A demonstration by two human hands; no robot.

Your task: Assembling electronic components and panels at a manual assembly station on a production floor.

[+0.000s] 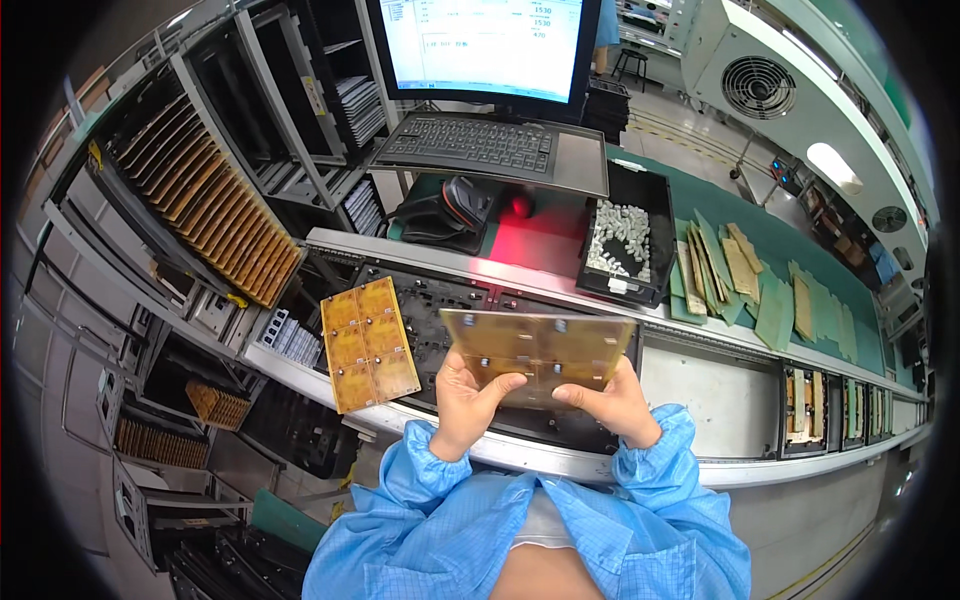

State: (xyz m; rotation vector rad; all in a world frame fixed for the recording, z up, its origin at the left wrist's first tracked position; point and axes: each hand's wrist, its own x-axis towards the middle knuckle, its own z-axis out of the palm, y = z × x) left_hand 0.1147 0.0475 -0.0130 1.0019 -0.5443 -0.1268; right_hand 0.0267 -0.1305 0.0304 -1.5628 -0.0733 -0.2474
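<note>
I hold a tan circuit board panel with small white parts on it, nearly flat, above a black fixture on the conveyor. My left hand grips its near left edge, thumb on top. My right hand grips its near right edge the same way. A second yellow-brown panel lies tilted on the fixture, just left of my left hand. Both sleeves are blue.
A rack of upright brown boards stands at the left. Behind the conveyor are a keyboard, a monitor, a black scanner, and a black tray of white parts. Loose boards lie on the green mat at right.
</note>
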